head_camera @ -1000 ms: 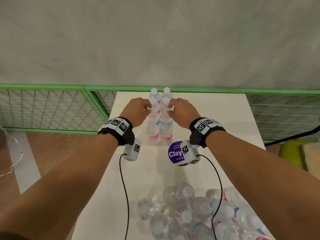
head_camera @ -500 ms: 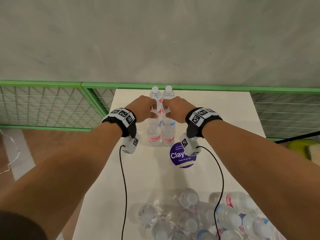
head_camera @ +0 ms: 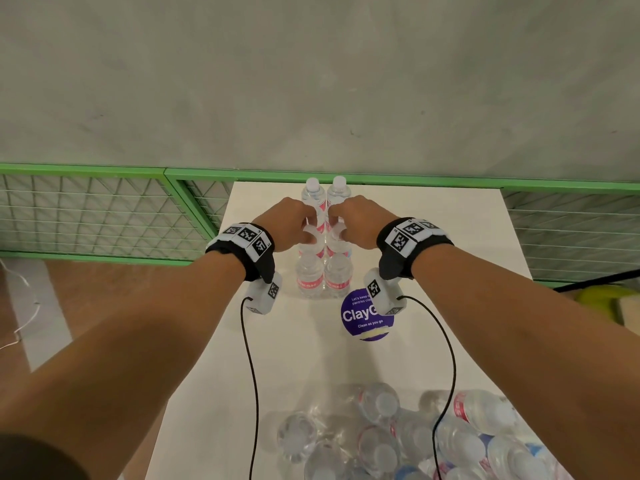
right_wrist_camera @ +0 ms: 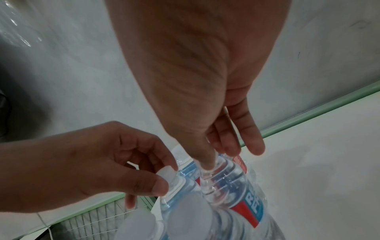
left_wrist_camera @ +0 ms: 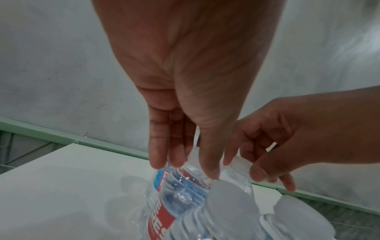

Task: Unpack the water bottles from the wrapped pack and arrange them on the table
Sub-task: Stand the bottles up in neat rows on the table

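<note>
Clear water bottles with red-and-blue labels stand in two columns at the far middle of the white table. My left hand pinches the neck of a bottle in the left column, just behind the far pair. My right hand pinches the neck of the neighbouring bottle in the right column. Their white caps show between the fingers. The bases of the held bottles are hidden. The opened pack of lying bottles sits at the near edge.
A round purple sticker lies on the table right of the row. A green-framed mesh fence runs behind and to the left, with a grey wall beyond. Wrist-camera cables hang over the table's middle.
Both hands keep their hold on the bottle tops and have come closer together at the far part of the row. The head view has shifted, showing more of the pack.
</note>
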A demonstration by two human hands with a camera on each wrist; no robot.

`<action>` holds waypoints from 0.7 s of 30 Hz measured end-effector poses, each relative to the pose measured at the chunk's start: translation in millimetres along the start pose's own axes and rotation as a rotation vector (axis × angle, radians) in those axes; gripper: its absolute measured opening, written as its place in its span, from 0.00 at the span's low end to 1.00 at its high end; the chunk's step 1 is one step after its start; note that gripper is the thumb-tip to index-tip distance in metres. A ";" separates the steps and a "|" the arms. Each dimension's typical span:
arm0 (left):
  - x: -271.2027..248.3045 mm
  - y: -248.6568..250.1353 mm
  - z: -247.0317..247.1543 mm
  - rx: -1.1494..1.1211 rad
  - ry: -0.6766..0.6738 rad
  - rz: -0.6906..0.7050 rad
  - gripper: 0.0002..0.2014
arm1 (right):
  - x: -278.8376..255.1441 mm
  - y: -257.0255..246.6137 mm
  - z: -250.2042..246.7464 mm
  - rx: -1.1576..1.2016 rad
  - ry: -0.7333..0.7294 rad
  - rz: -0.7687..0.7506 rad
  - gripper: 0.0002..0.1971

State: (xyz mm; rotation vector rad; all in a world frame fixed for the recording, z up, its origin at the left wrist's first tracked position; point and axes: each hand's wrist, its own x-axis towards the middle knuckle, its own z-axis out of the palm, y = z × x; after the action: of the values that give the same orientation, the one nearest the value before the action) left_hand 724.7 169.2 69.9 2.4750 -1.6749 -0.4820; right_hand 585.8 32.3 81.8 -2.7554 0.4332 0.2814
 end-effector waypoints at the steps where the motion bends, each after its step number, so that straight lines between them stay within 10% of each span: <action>1: 0.1 -0.2 1.5 -0.004 0.007 -0.017 0.15 | -0.6 0.9 -0.5 0.004 0.001 0.003 0.12; 21: -1.7 1.2 6.9 -0.050 0.105 -0.038 0.15 | -1.5 10.7 12.7 0.094 0.079 -0.006 0.13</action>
State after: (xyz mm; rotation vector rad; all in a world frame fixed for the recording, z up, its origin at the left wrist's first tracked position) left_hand 720.9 170.9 64.1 2.4549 -1.5602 -0.3859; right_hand 579.1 27.6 67.3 -2.6826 0.4460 0.1474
